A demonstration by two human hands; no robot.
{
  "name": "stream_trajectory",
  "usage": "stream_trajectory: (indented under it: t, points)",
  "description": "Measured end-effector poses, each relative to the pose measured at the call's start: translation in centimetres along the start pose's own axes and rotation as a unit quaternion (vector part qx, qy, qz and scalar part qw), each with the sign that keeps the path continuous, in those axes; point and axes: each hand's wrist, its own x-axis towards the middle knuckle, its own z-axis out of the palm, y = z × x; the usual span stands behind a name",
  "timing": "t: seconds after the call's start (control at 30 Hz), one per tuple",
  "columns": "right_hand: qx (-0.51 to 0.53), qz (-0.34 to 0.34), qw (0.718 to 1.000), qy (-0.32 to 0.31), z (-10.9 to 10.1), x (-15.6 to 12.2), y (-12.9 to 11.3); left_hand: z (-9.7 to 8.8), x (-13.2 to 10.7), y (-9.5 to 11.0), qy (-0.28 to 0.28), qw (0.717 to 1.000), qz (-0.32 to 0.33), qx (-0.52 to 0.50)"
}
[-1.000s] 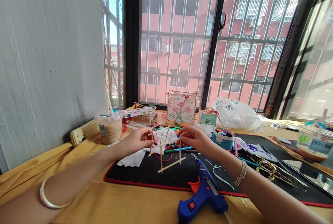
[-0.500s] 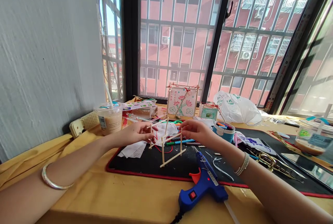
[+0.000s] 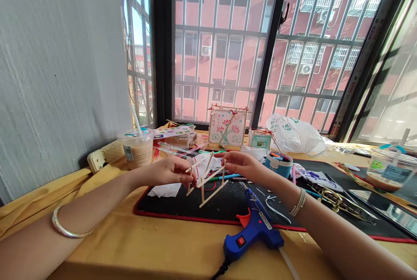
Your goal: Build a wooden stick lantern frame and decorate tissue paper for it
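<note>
Parts of the wooden stick frame (image 3: 213,193) are hidden behind the hands (image 3: 169,172), the glue gun's cord (image 3: 220,270) is cut off by the lower edge, and the plastic cup's label (image 3: 128,153) is too small to read.
</note>
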Motion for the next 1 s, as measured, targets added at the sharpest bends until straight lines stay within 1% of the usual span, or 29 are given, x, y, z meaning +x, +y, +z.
stream_trajectory:
  t: [0.17, 0.23, 0.3, 0.43, 0.53, 0.63, 0.7, 0.77, 0.83, 0.93, 1.0]
  points:
    - [0.088, 0.036, 0.995, 0.017, 0.9, 0.0, -0.6, 0.5, 0.0, 1.3, 0.015, 1.000, -0.001, 0.001]
    - [0.114, 0.043, 0.992, 0.039, 1.1, 0.0, -0.5, 0.5, 0.0, 1.3, 0.028, 1.000, 0.000, 0.005]
    - [0.117, 0.048, 0.991, 0.047, 1.1, 0.0, -0.3, 0.5, 0.1, 1.0, 0.035, 0.999, -0.002, 0.013]
    - [0.080, 0.065, 0.995, 0.018, 0.9, -0.1, -0.2, 0.1, 0.1, 0.8, 0.023, 0.999, -0.007, 0.048]
    - [0.082, 0.072, 0.994, -0.001, 0.8, -0.1, -0.5, -0.1, 0.1, 1.3, 0.005, 0.996, -0.004, 0.089]
    - [0.088, 0.062, 0.994, -0.024, 0.9, 0.1, -0.5, -0.4, 0.0, 1.6, -0.011, 0.992, -0.005, 0.124]
    - [0.086, 0.053, 0.994, -0.030, 1.0, 0.2, -0.4, -0.9, -0.2, 1.5, -0.006, 0.989, -0.013, 0.150]
    - [0.082, 0.048, 0.995, -0.033, 0.9, 0.2, -0.3, -1.7, -0.5, 1.1, 0.029, 0.978, -0.027, 0.207]
    - [0.075, 0.044, 0.996, -0.036, 0.9, 0.2, -0.4, -2.8, -0.7, 0.5, 0.088, 0.956, -0.044, 0.277]
    - [0.065, 0.039, 0.996, -0.036, 1.0, 0.1, -0.7, -4.5, -1.1, -0.4, 0.179, 0.927, -0.073, 0.321]
    - [0.059, 0.038, 0.997, -0.030, 1.1, 0.1, -1.0, -5.3, -1.1, -1.1, 0.221, 0.909, -0.090, 0.341]
